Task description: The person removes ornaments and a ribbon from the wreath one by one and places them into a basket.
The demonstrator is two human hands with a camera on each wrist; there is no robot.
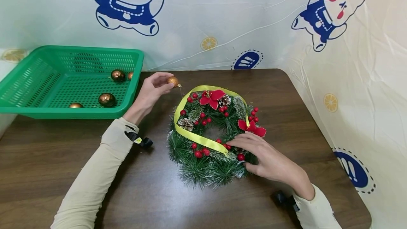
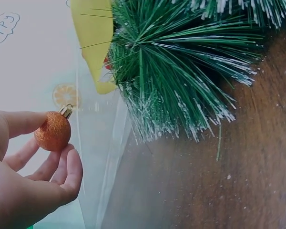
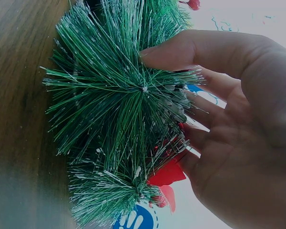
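Note:
My left hand (image 1: 152,93) pinches a small glittery orange-gold Christmas ball (image 1: 173,81) between thumb and fingers, above the table by the wreath's upper left. Its gold cap (image 2: 66,111) points toward the wreath in the left wrist view. On the table lies a green Christmas wreath (image 1: 194,170) with frosted tips, red berries, pinecones and red flowers (image 1: 212,98). A yellow ribbon (image 1: 198,139) loops loosely over its top. Extended and slightly bent, the fingers of my right hand (image 1: 270,158) rest on the wreath's right side, with the thumb against the outer needles (image 3: 109,90).
At the left stands a green plastic basket (image 1: 68,110), with shiny brown balls (image 1: 107,99) and smaller gold balls (image 1: 76,105) inside. Behind the brown wooden table (image 1: 152,190) hangs a white sheet (image 1: 187,13) printed with cartoon figures.

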